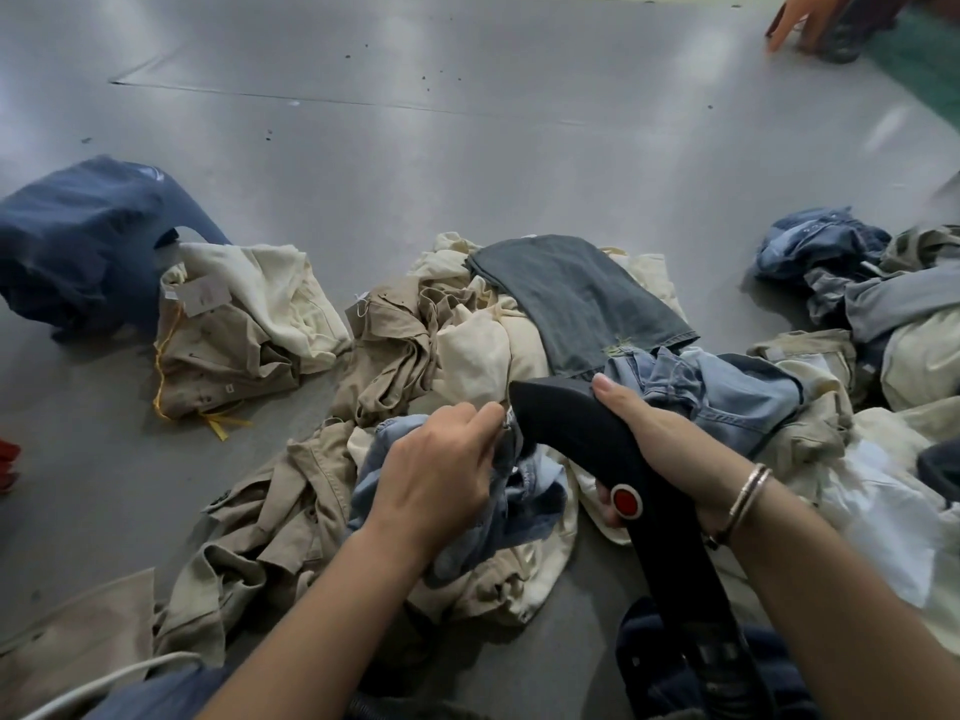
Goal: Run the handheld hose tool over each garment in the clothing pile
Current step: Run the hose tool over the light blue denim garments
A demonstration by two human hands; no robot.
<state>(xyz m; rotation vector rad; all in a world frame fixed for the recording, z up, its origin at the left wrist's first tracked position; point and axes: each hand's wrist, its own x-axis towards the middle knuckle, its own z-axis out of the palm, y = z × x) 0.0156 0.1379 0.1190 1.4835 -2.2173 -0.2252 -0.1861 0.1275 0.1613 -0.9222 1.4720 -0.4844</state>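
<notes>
- Two hands on the job: right hand (670, 449) wraps the black steamer head (571, 433), thumb along the top, fingers (608, 504) curled under the handle near the red button (626, 501).
- Left hand (436, 480) has its fingers clamped on a bunch of light blue denim (524, 491), just in front of the nozzle.
- Nozzle end sits touching or just off that pinched denim; can't tell which, the hand hides the contact.
- Hose (691, 605) runs back from the handle toward the person, low in frame.
- Clothing pile (467, 345) is on the grey floor (467, 148), centre: beige, cream, a grey denim piece (582, 298) on top, blue denim near the hands.
- My read: this is mid-pass on the blue denim, with most of the pile not obviously done.
- To do it well: pull the cloth taut with the left hand, sweep the nozzle along the flat stretch, not the bunched part.
- Keep left fingertips clear of the nozzle mouth; likely hot.
- Mind the hose: it could drag garments near the knees.
- Containers: none visible. No bin, basket or bag; clothes lie loose on the floor.
- Separate heaps: beige and cream with a paper tag (200, 296) at left, navy garment (78, 241) beside it, more denim (821, 246) at right.
</notes>
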